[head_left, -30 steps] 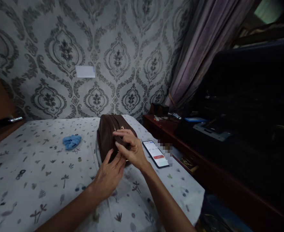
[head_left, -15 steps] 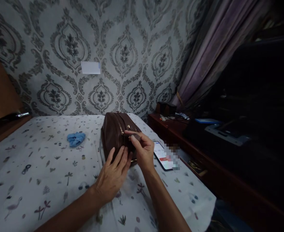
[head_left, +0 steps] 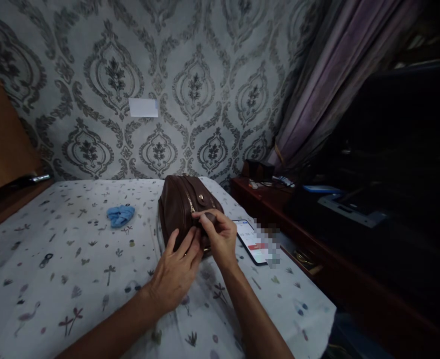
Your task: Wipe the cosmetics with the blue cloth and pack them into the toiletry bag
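Observation:
A dark brown bag (head_left: 175, 202) with gold zips and a round gold stud rests on the patterned white sheet (head_left: 89, 279). My left hand (head_left: 178, 271) lies against the near end of the bag, fingers spread over it. The thumb and fingers of my right hand (head_left: 220, 237) are pinched together at the bag's right side, by the zip; a small dark piece shows between them, too hidden to name. A lit phone (head_left: 248, 239) lies just right of my right hand, partly blurred out.
A crumpled blue cloth (head_left: 120, 215) lies left of the bag. Along the right edge runs a dark red wooden surface (head_left: 238, 185) with a dark box (head_left: 258, 169) and cables. A patterned wall stands behind, a brown cabinet (head_left: 3, 139) at left.
My right hand has moved slightly down along the bag, and more of the gold zip shows above its fingers. My left hand stays against the bag. The view has shifted slightly.

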Demonstrator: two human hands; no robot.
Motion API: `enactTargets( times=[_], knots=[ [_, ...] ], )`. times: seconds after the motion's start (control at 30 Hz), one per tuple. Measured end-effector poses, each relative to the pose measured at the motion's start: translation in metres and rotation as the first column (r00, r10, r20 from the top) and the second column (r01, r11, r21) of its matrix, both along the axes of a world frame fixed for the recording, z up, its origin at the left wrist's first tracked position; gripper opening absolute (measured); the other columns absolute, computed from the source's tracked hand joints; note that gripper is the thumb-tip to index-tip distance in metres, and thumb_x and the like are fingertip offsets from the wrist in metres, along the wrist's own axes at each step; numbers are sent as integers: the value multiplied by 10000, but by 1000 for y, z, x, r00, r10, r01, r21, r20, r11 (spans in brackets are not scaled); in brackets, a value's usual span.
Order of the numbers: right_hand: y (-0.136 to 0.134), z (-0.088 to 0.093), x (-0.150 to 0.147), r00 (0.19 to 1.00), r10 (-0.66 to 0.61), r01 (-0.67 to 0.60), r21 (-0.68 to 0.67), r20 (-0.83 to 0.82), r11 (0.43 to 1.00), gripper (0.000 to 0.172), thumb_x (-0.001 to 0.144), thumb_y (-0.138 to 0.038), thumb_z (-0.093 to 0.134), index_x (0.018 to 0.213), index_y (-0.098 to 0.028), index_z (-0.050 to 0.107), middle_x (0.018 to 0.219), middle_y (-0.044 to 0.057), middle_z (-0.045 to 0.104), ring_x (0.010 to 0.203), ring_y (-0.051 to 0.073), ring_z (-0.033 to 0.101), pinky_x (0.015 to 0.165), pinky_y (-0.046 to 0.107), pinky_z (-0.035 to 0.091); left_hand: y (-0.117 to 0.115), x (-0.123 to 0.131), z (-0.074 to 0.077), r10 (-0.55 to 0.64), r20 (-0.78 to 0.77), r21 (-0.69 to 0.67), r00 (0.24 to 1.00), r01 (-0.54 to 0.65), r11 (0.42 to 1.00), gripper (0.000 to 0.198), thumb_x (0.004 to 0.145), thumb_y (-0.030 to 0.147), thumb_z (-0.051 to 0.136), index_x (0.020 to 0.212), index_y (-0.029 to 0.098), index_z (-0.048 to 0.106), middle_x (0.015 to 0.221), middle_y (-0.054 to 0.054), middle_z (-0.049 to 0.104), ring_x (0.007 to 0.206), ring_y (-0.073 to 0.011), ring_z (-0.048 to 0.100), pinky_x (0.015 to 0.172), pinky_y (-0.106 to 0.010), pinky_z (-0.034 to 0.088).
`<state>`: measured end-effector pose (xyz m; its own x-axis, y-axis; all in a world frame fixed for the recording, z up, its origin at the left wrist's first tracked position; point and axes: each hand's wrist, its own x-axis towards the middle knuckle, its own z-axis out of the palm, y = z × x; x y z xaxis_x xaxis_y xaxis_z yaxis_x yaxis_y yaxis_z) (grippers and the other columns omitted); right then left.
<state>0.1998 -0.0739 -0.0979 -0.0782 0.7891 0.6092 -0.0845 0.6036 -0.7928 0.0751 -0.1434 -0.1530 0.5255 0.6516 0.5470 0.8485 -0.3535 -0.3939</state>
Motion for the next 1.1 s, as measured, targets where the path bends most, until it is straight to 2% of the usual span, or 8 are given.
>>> enactTargets(
  times=[0.17,0.27,0.43,0.57,0.7,0.83,0.97,1.1],
  knots=[
    [0,-1,-1,1000,-21,21,-15,15,1000,286,866,-419,667,684,-200,698,671,23,697,650,163,624,629,273,495,0,1,-1,0,6,32,1000,0,999,367,916,167,522,1262,134,641,1381,-171,615,1389,-304,462,1154,-559,301],
    [-2,-2,0,999,-9,9,2,39,1000,298,884,-416,647,678,-203,684,654,16,675,635,156,607,617,268,485,1,1,-2,0,7,50,1000,-1,999,364,932,172,491,1259,147,648,1381,-160,617,1386,-296,463,1159,-556,294],
    [0,-5,10,998,-30,20,167,62,986,171,908,-334,622,796,-224,689,916,53,738,868,200,660,826,343,514,1,-1,-2,1,1,43,1000,-1,999,422,946,179,447,1334,139,608,1419,-147,593,1402,-282,438,1157,-537,300],
    [12,-10,30,974,-216,195,238,66,951,71,831,-289,706,798,-234,676,1123,76,711,1075,246,627,978,426,461,1,-3,-1,18,0,62,1000,-18,998,500,947,133,397,1431,122,521,1470,-130,555,1407,-269,431,1132,-521,339],
    [22,-23,46,965,-263,261,124,3,957,79,816,-312,715,850,-241,724,1039,63,729,1011,236,647,847,375,498,2,-4,-3,24,1,43,1000,-24,999,533,940,107,382,1459,147,495,1493,-108,538,1425,-257,411,1139,-522,337],
    [21,-34,46,979,-193,192,-18,-66,981,151,847,-372,696,868,-225,720,848,27,729,773,183,646,711,314,508,2,-5,-4,22,2,38,1000,-22,999,545,929,115,386,1464,133,488,1494,-108,536,1426,-268,404,1127,-531,346],
    [16,-36,40,986,-115,110,-44,-125,993,202,875,-416,670,847,-215,670,688,-23,641,609,132,588,603,263,498,2,-4,0,8,7,61,1000,-8,998,542,919,86,370,1440,128,517,1462,-102,570,1392,-261,445,1107,-521,362],
    [15,-32,38,982,-49,37,-68,-182,997,265,885,-457,662,800,-209,620,715,-15,654,552,108,547,521,233,461,2,-3,2,8,11,65,1000,-8,998,534,924,72,354,1423,131,536,1448,-92,587,1374,-252,465,1095,-514,374]
  ],
)
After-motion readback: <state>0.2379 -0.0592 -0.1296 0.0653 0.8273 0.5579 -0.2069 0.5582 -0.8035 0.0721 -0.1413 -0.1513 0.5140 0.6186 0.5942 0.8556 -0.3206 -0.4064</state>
